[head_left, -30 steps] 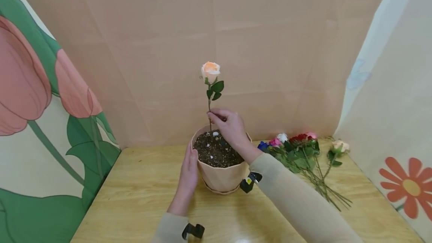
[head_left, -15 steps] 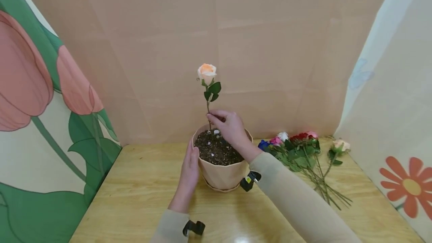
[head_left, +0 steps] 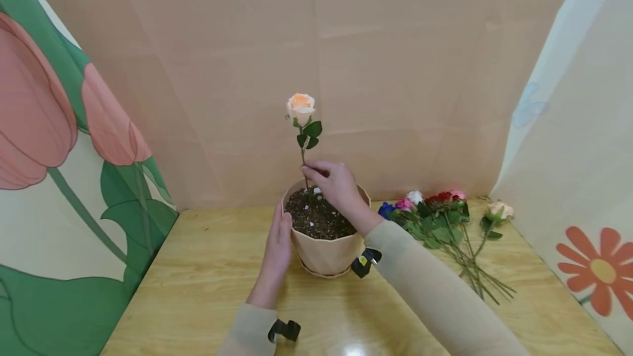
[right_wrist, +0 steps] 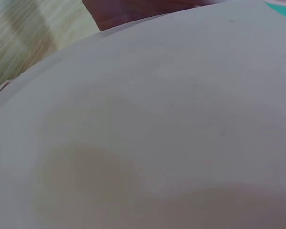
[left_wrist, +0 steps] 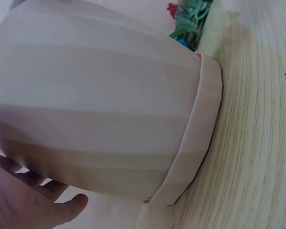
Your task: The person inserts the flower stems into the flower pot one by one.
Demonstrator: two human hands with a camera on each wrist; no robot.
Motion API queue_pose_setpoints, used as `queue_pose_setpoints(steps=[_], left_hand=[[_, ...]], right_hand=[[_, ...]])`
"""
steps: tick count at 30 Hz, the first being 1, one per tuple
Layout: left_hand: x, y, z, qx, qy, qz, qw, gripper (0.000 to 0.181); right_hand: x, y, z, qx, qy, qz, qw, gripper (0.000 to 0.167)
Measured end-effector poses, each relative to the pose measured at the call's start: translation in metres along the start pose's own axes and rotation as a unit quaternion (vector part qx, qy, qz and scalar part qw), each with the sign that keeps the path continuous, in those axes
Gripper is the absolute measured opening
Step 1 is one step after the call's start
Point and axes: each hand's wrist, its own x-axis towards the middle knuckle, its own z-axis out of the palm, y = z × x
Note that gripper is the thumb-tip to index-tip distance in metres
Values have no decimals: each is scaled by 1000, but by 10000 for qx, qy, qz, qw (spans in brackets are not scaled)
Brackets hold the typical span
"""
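Observation:
In the head view an artificial peach-orange rose (head_left: 300, 109) stands upright with its lower stem in the dark soil (head_left: 321, 218) of a beige faceted pot (head_left: 328, 254). My right hand (head_left: 336, 183) pinches the stem between thumb and fingers just above the soil. My left hand (head_left: 278, 246) rests against the pot's left side, its fingers laid along the wall. In the left wrist view the left hand (left_wrist: 26, 200) touches the pot (left_wrist: 95, 95) with extended fingers, the thumb apart from it. The pot wall (right_wrist: 171, 109) fills most of the right wrist view, which does not show the right fingers.
Several loose artificial flowers (head_left: 440, 221), in blue, pink, white, red and peach, lie on the wooden table (head_left: 198, 279) right of the pot. The pot stands on a saucer (left_wrist: 193, 138). A plain backdrop (head_left: 237, 70) rises behind, with printed floral panels at both sides.
The rose's head has shifted left, its stem now leaning slightly left, while the right hand keeps pinching it. The left hand stays at the pot's side.

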Motion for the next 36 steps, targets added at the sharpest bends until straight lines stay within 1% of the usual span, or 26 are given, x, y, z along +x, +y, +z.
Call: queue_pose_setpoints(steps=[4,8,12,16,18,22,26,36], left_hand=[[0,1,1,-15,14,-56,10000,63],[-1,2,1,2,23,-109,9999,63],[-1,2,1,2,12,-71,10000,61],[0,1,2,-3,-9,-46,10000,61],[0,1,2,-15,-5,-39,10000,61],[0,1,1,-17,-1,-33,10000,63],[0,0,-1,-29,-20,-2,10000,65],[-1,3,-1,19,-2,6,10000,66]], right_hand=[[1,2,-1,301,70,90,9995,36],[1,4,-2,551,139,99,9983,35],[0,3,-3,732,268,33,9970,33],[-1,1,-4,806,471,63,9956,31],[-2,1,-4,740,483,87,9961,30],[-2,0,-3,499,349,93,9981,30],[-3,-2,-2,276,295,84,9991,31],[-3,-2,-2,-175,357,151,9991,30]])
